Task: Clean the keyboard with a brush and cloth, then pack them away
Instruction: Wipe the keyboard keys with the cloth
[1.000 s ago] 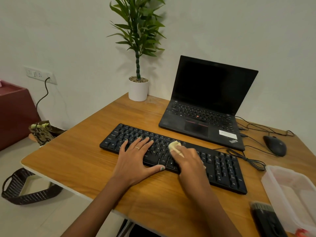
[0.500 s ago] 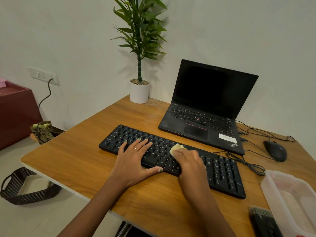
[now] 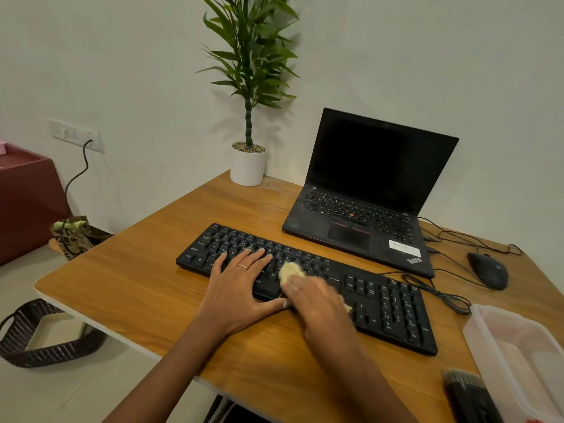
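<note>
Keyboard: black keyboard (image 3: 305, 285) lies slantwise on the wooden desk (image 3: 137, 285), in front of the laptop; its middle keys are hidden under both hands.
Left hand: left hand (image 3: 235, 288) lies flat on the left-centre keys, fingers straight and spread, a ring on one finger – its grip holds nothing.
Right hand: right hand (image 3: 317, 303) is on the keys just right of the left hand, blurred; its grip is closed on the cloth, though the fingers themselves are hard to make out.
Cloth: pale yellow cloth (image 3: 290, 271) is bunched on the middle keys; only a tuft shows past the fingertips and a scrap at the hand's right side, the rest covered.
Brush: dark brush (image 3: 470, 395) lies on the desk at the lower right, cut off by the frame edge.
Box: clear plastic box (image 3: 518, 355) stands beside the brush at the right edge, partly out of view – its contents cannot be told.
Laptop: open laptop (image 3: 366, 193) behind the keyboard, screen dark.
Mouse: black mouse (image 3: 487, 270) to the right of the laptop, among cables.
Plant: potted plant (image 3: 248, 117) at the desk's far corner, top cut off.
</note>
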Demonstrator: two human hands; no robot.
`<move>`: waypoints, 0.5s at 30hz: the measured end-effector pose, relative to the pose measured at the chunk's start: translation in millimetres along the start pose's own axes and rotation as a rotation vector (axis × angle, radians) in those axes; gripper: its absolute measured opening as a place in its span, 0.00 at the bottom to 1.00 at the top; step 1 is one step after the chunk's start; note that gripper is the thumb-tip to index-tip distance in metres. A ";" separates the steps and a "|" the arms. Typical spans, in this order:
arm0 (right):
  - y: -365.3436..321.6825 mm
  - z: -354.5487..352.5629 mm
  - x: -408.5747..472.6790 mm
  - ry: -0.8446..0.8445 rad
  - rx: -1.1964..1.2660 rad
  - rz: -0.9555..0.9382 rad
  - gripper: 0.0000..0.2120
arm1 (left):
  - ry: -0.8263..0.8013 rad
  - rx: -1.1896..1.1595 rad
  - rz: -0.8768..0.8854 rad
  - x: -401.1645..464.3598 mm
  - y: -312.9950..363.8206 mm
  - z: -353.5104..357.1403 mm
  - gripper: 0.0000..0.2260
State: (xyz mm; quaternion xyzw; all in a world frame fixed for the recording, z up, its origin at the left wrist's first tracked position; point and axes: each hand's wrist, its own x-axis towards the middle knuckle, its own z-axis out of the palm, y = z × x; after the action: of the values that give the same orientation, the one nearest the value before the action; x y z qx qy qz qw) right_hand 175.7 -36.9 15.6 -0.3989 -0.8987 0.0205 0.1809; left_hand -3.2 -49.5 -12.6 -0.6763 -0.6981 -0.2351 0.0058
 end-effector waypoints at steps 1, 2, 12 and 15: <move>4.5 -6.8 2.9 0.037 0.019 0.076 0.22 | 0.001 -0.002 -0.001 0.2 0.9 -0.4 0.50; 9.1 -9.5 6.4 0.048 -0.004 0.116 0.23 | 0.004 -0.004 -0.003 0.2 1.2 -0.5 0.50; 25.9 -19.4 29.1 -0.023 -0.058 0.049 0.29 | -0.041 0.030 -0.009 0.5 1.4 -1.3 0.45; 26.8 -15.1 44.1 -0.142 -0.005 -0.033 0.25 | -0.032 0.023 -0.004 0.7 1.4 -1.3 0.44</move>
State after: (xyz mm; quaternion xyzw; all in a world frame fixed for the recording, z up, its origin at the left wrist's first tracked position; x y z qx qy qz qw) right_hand 172.7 11.6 38.4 -0.3821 -0.9158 0.0434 0.1157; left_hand -2.4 -49.3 -10.8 -0.6783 -0.7023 -0.2161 0.0018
